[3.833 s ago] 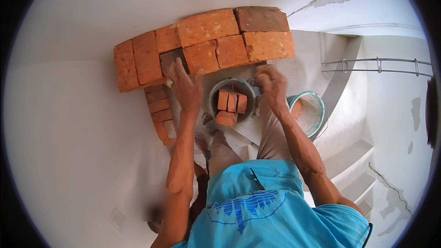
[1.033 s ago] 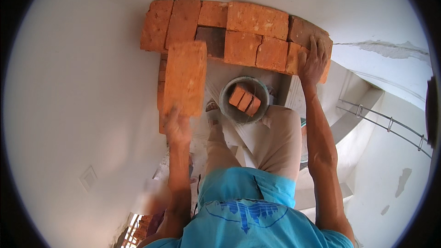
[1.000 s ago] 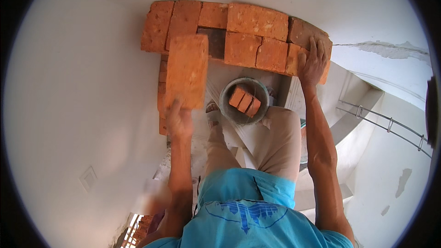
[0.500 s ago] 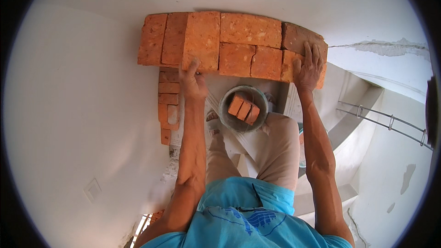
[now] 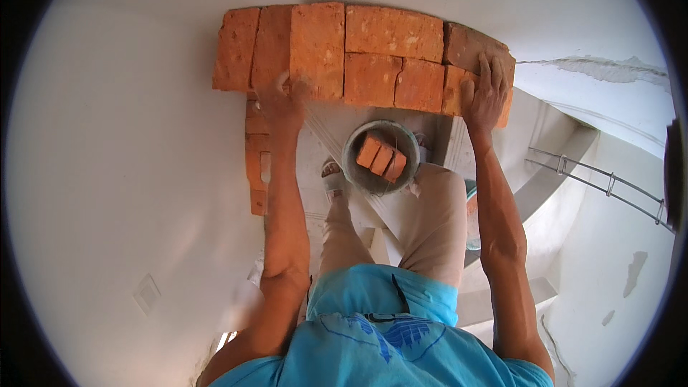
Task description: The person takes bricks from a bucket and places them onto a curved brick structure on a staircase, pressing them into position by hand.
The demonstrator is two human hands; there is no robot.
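Orange-red bricks with a darker brown one (image 5: 476, 46) at the right end lie in two rows along the wall. One large brick (image 5: 317, 43) sits among them, left of centre. My left hand (image 5: 284, 104), smeared by motion, is at the lower edge of that brick and its left neighbour (image 5: 272, 46); its grip is unclear. My right hand (image 5: 486, 97) rests on the right-end bricks, fingers bent over their faces and slightly apart. Below the rows, a grey bucket (image 5: 355, 165) holds several small bricks (image 5: 380, 154).
A column of small bricks (image 5: 254, 183) runs down the left, beside the white wall (image 5: 129, 158). At the right are a stepped ledge (image 5: 523, 290), a second bucket (image 5: 473, 215) partly behind my leg, a metal rod frame (image 5: 595, 186) and cracked plaster (image 5: 602, 68).
The large brick carried in my left hand went up and now covers the dark gap in the rows. My left hand has since shifted slightly left; my right hand stays at the right end.
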